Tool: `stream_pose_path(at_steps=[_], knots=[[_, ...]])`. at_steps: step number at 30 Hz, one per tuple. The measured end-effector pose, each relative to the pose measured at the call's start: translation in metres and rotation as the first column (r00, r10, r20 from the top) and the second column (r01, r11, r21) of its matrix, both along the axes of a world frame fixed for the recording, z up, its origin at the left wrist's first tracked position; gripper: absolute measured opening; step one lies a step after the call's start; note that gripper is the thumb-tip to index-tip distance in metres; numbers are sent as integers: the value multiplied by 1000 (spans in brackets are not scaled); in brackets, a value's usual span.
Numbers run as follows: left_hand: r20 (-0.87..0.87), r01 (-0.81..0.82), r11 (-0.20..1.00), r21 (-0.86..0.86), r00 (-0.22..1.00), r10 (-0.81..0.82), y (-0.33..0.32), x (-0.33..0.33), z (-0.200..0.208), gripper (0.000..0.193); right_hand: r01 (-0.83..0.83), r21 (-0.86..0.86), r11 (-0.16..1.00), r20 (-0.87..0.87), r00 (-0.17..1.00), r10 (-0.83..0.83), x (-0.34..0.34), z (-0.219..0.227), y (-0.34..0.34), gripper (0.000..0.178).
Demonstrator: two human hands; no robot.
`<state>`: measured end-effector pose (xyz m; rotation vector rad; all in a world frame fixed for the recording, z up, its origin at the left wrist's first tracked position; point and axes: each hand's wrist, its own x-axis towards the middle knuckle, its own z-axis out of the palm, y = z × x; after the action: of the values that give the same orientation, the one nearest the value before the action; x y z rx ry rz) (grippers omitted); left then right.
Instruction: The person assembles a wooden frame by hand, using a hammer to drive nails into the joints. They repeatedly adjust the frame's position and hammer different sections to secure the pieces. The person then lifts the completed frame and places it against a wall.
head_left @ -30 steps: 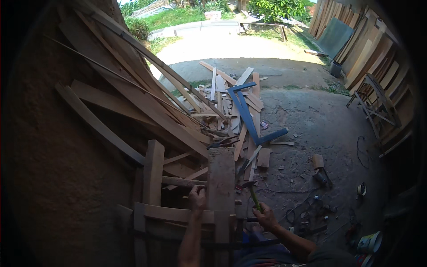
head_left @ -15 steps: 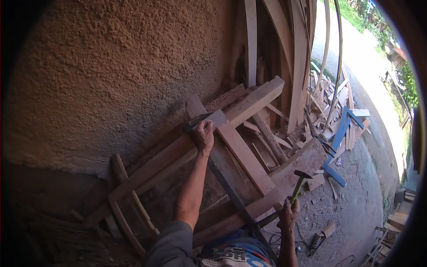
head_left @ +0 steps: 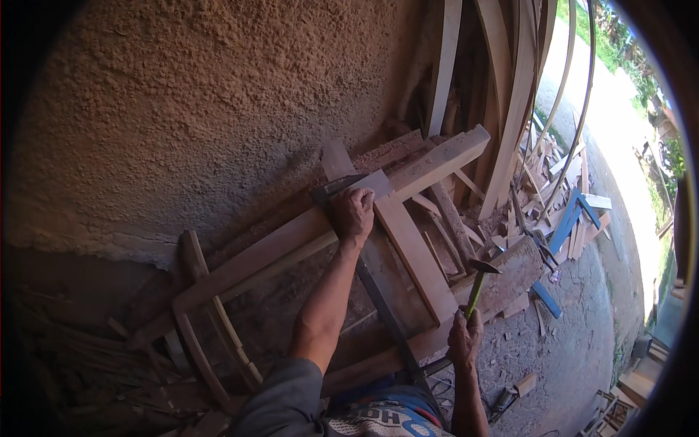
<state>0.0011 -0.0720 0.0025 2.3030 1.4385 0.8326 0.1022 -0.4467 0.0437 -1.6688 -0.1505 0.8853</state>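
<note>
Wooden frame (head_left: 408, 240) leans against the rough mud wall (head_left: 182, 109); left hand (head_left: 353, 215) pressed down flat on its top joint, over a metal square (head_left: 342, 186); right hand (head_left: 464, 339) wrapped tight round a hammer (head_left: 477, 280), head raised just beside the frame; scrap planks (head_left: 568, 218) litter the ground behind.

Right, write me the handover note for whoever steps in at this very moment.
Left hand: pressed palm-down on the long wooden beam, at the joint where the flat metal square lies.
Right hand: gripping a hammer by its green handle, head raised clear of the wood.
The wooden frame leans against the rough mud wall, with curved slats below it and offcuts on the ground to the right.
Done: frame pieces are laid together.
Left: no nail is visible at the joint; check it before striking.
</note>
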Motion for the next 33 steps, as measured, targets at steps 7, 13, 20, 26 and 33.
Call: stream_pose_path(at_steps=[7, 13, 20, 26, 33], knots=[[-4, 2, 999, 40, 1000, -2, -2, 1, 1, 15, -29, -13, 999, -7, 1000, 29, -4, 1, 9, 17], [-1, 32, 998, 61, 999, -32, -4, -1, 1, 11, -149, -118, 982, 93, 983, 161, 0, 11, 39, 25], [-3, 73, 995, 72, 997, -73, -4, -3, -2, 10, -434, -171, 885, 595, 670, 444, 18, 5, 114, 42], [4, 77, 990, 115, 997, -78, -3, 0, -5, 9, -604, -300, 739, 709, 377, 596, 24, 16, 184, 67], [21, 54, 992, 114, 998, -57, -2, -3, -8, 8, -585, -443, 680, 644, 319, 695, 19, 23, 213, 68]])
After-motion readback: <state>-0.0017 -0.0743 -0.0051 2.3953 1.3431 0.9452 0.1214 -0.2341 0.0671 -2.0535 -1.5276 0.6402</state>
